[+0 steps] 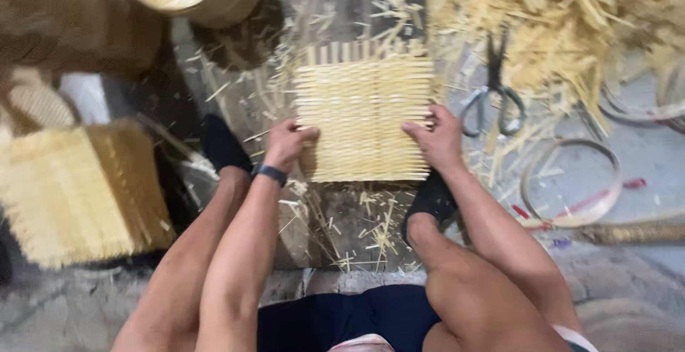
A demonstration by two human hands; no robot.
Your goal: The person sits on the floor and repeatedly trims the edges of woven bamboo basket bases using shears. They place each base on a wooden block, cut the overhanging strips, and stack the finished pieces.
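Both hands (pixel 289 143) (pixel 437 138) on woven mat (pixel 364 116), fingertips blurred.

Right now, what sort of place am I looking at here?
Most likely a small bamboo-weaving workshop, worked on the floor. Both hands press a woven mat; loose split strips are heaped behind it, scissors lie beside it, and finished mats are stacked nearby.
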